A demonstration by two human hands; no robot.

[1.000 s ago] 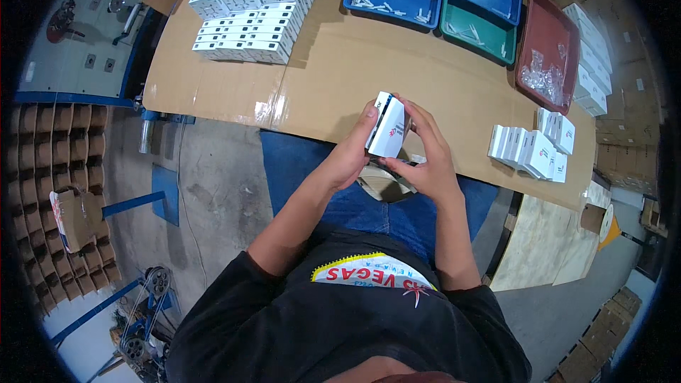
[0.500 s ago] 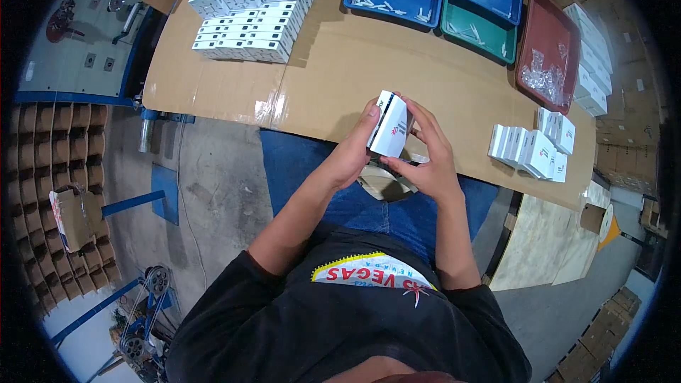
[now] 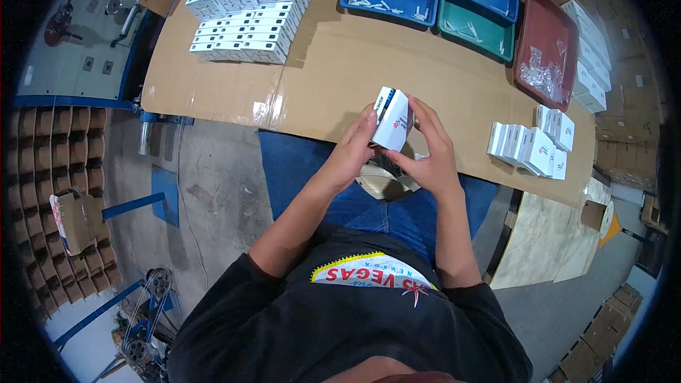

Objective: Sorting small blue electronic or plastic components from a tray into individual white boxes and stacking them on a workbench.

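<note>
Fingers (image 3: 428,119) grasp a small white box (image 3: 394,124) from both sides at the table edge (image 3: 308,126).
Stacked white casings (image 3: 245,32) stand left; left hand (image 3: 349,157) on the box's left side, right hand (image 3: 440,164) opposite; more white boxes (image 3: 535,150) cluster farther right.

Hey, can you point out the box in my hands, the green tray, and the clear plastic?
Held box (image 3: 392,123): head view, on its white face.
Green tray (image 3: 489,30): head view, on its bare bottom.
Clear plastic (image 3: 540,79): head view, mid-heap.
</note>
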